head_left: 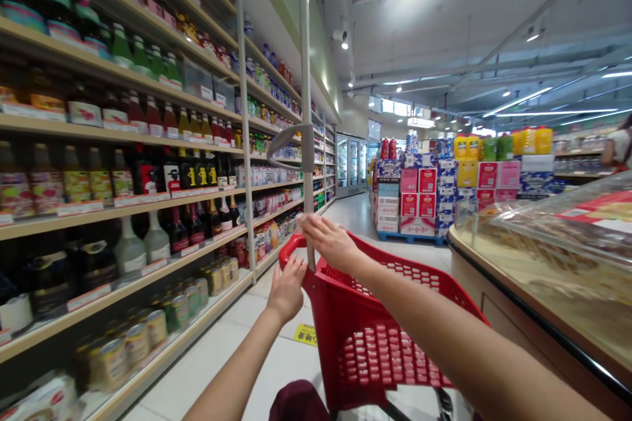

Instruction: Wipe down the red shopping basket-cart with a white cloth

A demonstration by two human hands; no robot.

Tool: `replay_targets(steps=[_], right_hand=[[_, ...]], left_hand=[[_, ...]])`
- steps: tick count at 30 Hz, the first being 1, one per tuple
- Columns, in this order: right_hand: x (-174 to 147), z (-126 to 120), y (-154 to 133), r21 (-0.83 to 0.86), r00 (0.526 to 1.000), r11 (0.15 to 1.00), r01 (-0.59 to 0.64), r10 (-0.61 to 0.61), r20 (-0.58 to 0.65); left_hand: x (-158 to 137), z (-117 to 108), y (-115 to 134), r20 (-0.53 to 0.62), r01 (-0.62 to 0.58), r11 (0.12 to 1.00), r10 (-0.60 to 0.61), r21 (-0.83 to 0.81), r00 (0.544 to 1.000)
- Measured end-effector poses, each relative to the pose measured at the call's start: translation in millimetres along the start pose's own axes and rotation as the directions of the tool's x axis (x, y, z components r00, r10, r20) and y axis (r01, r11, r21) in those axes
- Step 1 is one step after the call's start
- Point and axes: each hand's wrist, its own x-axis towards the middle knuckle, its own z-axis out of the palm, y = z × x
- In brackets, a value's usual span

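A red plastic shopping cart stands in front of me, angled to the right, with a perforated basket. My left hand is at its near left corner, fingers bent over the red rim. Just above, my right hand reaches across with its fingers stretched out in front of a pale upright pole. Something whitish shows at its fingertips, too blurred to name. Whether these fingers press on the pole or only pass before it, I cannot tell. A grey looped strap is fixed to the pole above my hands.
Shelves of bottles and cans line the left side. A glass-topped display counter borders the right. Stacked drink cartons stand on a blue pallet ahead, with glass-door coolers beyond. A yellow floor sticker lies beside the cart.
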Motion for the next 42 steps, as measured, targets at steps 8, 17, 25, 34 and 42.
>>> replay_targets(steps=[8, 17, 25, 34, 42], right_hand=[[17, -13, 13, -0.035, 1.000, 0.999, -0.012, 0.012, -0.012], [-22, 0, -1, -0.035, 0.987, 0.987, 0.159, -0.159, 0.011], [26, -25, 31, -0.040, 0.992, 0.994, -0.098, 0.095, -0.084], [-48, 17, -20, 0.041, 0.997, 0.997, 0.072, -0.073, 0.007], [-30, 14, -16, 0.179, 0.951, 0.934, -0.308, 0.307, 0.033]], left_hand=[[1, 0, 2, -0.013, -0.006, 1.000, 0.006, 0.021, 1.000], [1, -3, 3, 0.018, 0.010, 0.999, -0.011, 0.031, 1.000], [2, 0, 3, -0.002, 0.015, 1.000, -0.015, 0.023, 1.000], [1, 0, 2, 0.002, 0.026, 1.000, -0.026, 0.016, 1.000], [2, 3, 0, -0.034, 0.012, 1.000, -0.012, 0.014, 0.999]])
